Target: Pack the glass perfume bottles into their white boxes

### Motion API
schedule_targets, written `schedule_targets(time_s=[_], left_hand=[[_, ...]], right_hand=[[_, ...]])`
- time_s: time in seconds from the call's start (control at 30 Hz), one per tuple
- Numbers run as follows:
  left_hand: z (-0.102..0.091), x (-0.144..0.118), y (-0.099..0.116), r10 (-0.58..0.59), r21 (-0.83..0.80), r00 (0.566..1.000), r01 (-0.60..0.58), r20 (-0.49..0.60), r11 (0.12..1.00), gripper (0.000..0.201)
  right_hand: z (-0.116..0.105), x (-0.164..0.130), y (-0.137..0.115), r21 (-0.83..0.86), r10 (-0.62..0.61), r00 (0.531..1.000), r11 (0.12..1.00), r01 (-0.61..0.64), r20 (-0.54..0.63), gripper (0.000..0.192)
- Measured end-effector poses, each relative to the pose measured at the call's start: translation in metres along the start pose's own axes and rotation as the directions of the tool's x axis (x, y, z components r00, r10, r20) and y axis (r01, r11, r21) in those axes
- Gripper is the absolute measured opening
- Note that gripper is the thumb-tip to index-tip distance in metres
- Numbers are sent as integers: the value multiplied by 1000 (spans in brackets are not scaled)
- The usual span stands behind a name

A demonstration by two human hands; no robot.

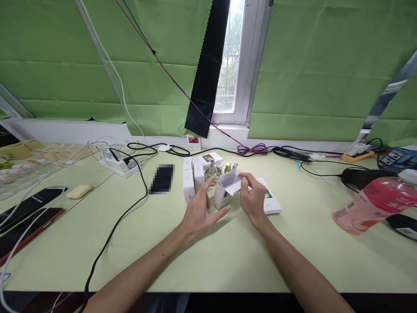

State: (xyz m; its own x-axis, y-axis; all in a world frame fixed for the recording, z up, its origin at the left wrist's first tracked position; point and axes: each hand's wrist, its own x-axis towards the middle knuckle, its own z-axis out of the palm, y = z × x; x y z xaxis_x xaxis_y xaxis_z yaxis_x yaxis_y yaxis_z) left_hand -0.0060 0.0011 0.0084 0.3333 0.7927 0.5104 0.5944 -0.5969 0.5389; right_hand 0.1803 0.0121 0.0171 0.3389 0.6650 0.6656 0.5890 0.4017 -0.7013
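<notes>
A small white carton (222, 196) stands on the table with its top flaps up and its inside showing. My right hand (252, 195) pinches a flap at the carton's right side between thumb and fingers. Beside its left side is my left hand (200, 211), fingers spread, thumb stretched out in front of the carton; whether a fingertip touches it I cannot tell. Glass bottles with silver caps (213, 166) and a gold cap (227, 167) stand just behind, partly hidden. Several closed white cartons (188, 184) are grouped to the left. Another white carton (271, 204) lies flat beyond my right hand.
A pink bottle (368, 204) stands at the right, near a black mouse (404, 226). On the left are a power strip (120, 165), phones (29, 232), and a cream-coloured case (79, 191). A black cable (130, 211) crosses the table; more cables run along the wall.
</notes>
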Motion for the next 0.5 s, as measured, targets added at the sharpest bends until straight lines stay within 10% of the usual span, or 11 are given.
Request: schedule_targets(time_s=[0.5], left_hand=[[1, -2, -2, 143, 8, 985, -142, -101, 990, 42]], right_hand=[[7, -5, 0, 37, -78, 992, 997, 74, 99, 30]])
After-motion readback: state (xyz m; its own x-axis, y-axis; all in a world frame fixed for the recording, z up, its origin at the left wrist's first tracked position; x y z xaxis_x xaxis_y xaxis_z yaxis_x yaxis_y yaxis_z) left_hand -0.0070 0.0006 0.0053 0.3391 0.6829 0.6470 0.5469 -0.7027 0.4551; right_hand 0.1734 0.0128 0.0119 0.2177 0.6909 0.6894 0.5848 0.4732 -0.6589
